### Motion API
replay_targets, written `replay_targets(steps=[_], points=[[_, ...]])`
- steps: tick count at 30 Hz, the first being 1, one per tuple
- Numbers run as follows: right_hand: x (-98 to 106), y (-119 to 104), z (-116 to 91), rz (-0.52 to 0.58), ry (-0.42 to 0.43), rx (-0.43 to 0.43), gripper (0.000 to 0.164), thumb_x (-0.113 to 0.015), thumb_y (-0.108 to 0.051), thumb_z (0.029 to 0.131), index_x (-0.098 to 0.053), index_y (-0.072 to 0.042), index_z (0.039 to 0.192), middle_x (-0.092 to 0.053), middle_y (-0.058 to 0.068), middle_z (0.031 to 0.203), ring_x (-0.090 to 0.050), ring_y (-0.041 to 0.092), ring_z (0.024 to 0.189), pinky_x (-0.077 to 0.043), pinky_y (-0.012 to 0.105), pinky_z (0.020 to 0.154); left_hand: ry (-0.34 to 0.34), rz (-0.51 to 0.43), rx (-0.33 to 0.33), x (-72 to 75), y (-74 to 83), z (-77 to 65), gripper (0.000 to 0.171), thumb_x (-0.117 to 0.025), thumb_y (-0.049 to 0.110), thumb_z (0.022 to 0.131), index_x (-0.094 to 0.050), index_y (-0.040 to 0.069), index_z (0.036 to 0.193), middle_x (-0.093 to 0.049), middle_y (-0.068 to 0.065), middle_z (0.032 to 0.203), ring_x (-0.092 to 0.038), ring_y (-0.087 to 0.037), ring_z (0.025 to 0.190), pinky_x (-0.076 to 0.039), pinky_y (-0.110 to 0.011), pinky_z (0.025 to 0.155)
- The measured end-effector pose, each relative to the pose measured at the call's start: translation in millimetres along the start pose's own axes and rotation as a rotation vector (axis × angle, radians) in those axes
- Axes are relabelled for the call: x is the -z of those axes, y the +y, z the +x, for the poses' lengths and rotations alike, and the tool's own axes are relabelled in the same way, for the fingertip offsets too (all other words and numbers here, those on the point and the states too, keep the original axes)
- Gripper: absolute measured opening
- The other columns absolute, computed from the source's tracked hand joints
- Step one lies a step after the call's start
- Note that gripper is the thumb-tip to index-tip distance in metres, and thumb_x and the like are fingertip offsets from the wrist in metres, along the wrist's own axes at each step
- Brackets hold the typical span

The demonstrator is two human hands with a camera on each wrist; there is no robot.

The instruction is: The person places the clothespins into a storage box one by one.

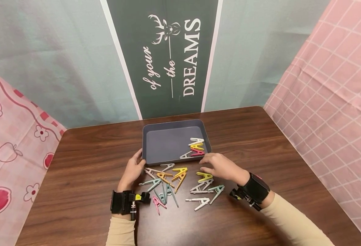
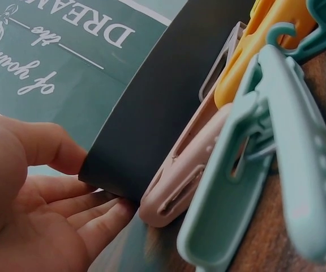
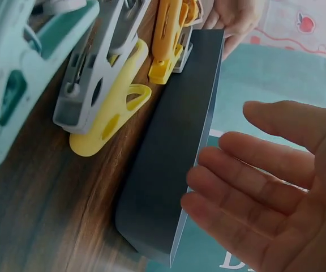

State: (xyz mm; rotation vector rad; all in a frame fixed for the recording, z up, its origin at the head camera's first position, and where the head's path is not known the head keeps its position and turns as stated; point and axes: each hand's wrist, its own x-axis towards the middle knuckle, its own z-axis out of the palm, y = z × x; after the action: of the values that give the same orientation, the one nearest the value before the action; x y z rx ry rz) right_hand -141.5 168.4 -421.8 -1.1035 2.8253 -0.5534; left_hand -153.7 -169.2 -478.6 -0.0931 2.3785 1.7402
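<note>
A dark grey tray (image 1: 168, 143) lies on the table with several clothespins inside its right end: a white clothespin (image 1: 196, 140), a yellow clothespin (image 1: 197, 146), a red clothespin (image 1: 197, 152) and a pale grey one. At its near left corner my left hand (image 1: 133, 171) pinches the tray wall (image 2: 132, 119), thumb on one side and fingers on the other. My right hand (image 1: 220, 165) hovers at the near right corner, fingers loosely extended and holding nothing. Just below it lies a yellow-green clothespin (image 1: 204, 176).
Loose clothespins spread in front of the tray, among them an orange clothespin (image 1: 179, 178), a teal clothespin (image 1: 169, 192), a pink clothespin (image 1: 158, 204) and a white clothespin (image 1: 199, 202). Behind the wooden table (image 1: 88, 171) hangs a printed curtain (image 1: 174, 85).
</note>
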Motion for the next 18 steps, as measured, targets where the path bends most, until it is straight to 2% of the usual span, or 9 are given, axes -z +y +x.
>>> replay_targets(steps=[4, 7, 13, 18], points=[[0, 0, -6, 0.008, -0.029, 0.019, 0.016, -0.07, -0.017, 0.086, -0.074, -0.005, 0.097, -0.07, 0.003, 0.088, -0.066, 0.014, 0.081, -0.055, 0.027, 0.071, -0.006, 0.003, 0.006, -0.1, 0.6, -0.5, 0.059, -0.039, 0.001, 0.097, -0.019, -0.002, 0.153, -0.033, -0.026, 0.154, -0.039, -0.035, 0.141, -0.041, -0.031, 0.108], [-1, 0, -10, 0.022, -0.036, 0.037, 0.015, -0.071, -0.016, 0.085, -0.074, -0.005, 0.095, -0.071, 0.004, 0.087, -0.066, 0.015, 0.08, -0.055, 0.027, 0.07, -0.011, 0.0, 0.006, 0.5, 1.0, -1.3, 0.059, -0.039, 0.002, 0.098, -0.018, -0.002, 0.153, -0.031, -0.026, 0.155, -0.036, -0.036, 0.142, -0.036, -0.044, 0.114], [-5, 3, -19, 0.063, -0.04, 0.05, 0.016, -0.07, -0.016, 0.086, -0.074, -0.004, 0.096, -0.072, 0.006, 0.089, -0.068, 0.018, 0.081, -0.055, 0.026, 0.069, -0.024, -0.004, -0.002, 1.1, 1.0, -2.3, 0.059, -0.038, 0.002, 0.098, -0.016, -0.002, 0.153, -0.025, -0.027, 0.157, -0.032, -0.04, 0.144, -0.033, -0.051, 0.116], [-4, 9, -28, 0.079, -0.034, 0.06, 0.015, -0.071, -0.013, 0.084, -0.073, -0.003, 0.096, -0.072, 0.008, 0.089, -0.068, 0.02, 0.08, -0.054, 0.026, 0.068, -0.018, -0.001, -0.003, 0.0, -0.4, -0.6, 0.059, -0.039, 0.002, 0.098, -0.017, -0.002, 0.153, -0.026, -0.026, 0.157, -0.033, -0.038, 0.144, -0.034, -0.05, 0.115]])
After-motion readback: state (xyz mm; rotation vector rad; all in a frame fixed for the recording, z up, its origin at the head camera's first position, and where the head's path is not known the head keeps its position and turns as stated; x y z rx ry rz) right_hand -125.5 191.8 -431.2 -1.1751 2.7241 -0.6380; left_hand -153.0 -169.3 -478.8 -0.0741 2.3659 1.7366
